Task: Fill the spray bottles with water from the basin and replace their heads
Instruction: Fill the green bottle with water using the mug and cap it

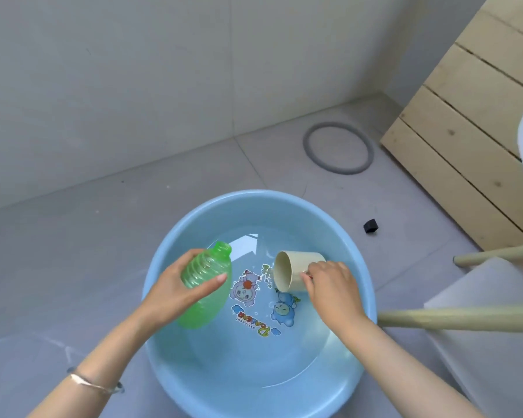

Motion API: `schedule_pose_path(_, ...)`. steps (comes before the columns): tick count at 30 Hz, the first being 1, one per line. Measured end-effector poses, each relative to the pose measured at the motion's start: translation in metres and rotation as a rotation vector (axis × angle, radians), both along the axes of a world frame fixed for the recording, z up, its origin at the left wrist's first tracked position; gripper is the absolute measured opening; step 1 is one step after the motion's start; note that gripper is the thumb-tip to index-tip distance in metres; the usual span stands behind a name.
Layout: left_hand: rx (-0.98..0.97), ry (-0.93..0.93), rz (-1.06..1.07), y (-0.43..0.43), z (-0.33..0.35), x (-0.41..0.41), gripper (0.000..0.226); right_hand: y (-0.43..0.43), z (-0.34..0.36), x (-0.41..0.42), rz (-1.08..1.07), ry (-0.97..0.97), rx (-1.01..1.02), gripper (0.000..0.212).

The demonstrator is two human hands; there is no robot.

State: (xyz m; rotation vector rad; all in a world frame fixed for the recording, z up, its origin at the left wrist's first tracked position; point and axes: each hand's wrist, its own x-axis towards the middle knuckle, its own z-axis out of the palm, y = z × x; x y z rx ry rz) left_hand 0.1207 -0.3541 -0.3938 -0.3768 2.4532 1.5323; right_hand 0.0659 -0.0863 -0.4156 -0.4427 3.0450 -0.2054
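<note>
By the left hand [175, 285] a capless green bottle [207, 297] is gripped, tilted over the left side of the blue basin [284, 203]. By the right hand [329, 286] a beige cup [289, 271] is grasped, tipped sideways over the basin's middle. "Astronaut" is printed on the basin's floor, under shallow water [299, 357].

We are looking down on a grey tiled floor [73, 251] that is meeting a pale grey wall [133, 70] along its far edge. Toward the floor's far right corner we are seeing a grey ring [306, 147] lying flat, near a slatted panel of pale wood [465, 131] that is running along the right edge. A small black block [370, 226] is sitting on the floor close to the panel. A white piece of furniture [495, 357] with round wooden legs [450, 319] is jutting in from the right. Soft, even light is falling everywhere.
</note>
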Motion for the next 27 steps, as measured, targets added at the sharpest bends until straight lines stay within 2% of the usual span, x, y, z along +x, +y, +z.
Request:
schedule_pose_path(4,-0.028,-0.019,0.0,-0.006,-0.012,0.004,0.07,-0.021,-0.018,-0.011,0.018,0.092,0.078,0.037)
schedule_pose_path(13,0.024,-0.01,0.023,-0.012,-0.009,0.007,0.062,-0.055,-0.032,-0.013,0.059,0.057,0.231,0.043)
schedule_pose_path(19,0.048,-0.002,0.045,-0.012,-0.009,0.008,0.063,-0.076,-0.041,-0.009,0.099,0.095,0.175,0.044)
schedule_pose_path(23,0.083,0.007,0.068,-0.013,-0.01,0.009,0.061,-0.079,-0.04,-0.005,0.086,0.107,-0.089,0.027)
schedule_pose_path(24,0.091,0.013,0.074,-0.013,-0.01,0.009,0.06,-0.077,-0.038,-0.005,0.023,0.038,-0.214,0.024)
schedule_pose_path(27,0.14,0.032,0.118,-0.012,-0.006,0.011,0.059,-0.069,-0.031,-0.006,-0.278,-0.347,-0.675,0.036)
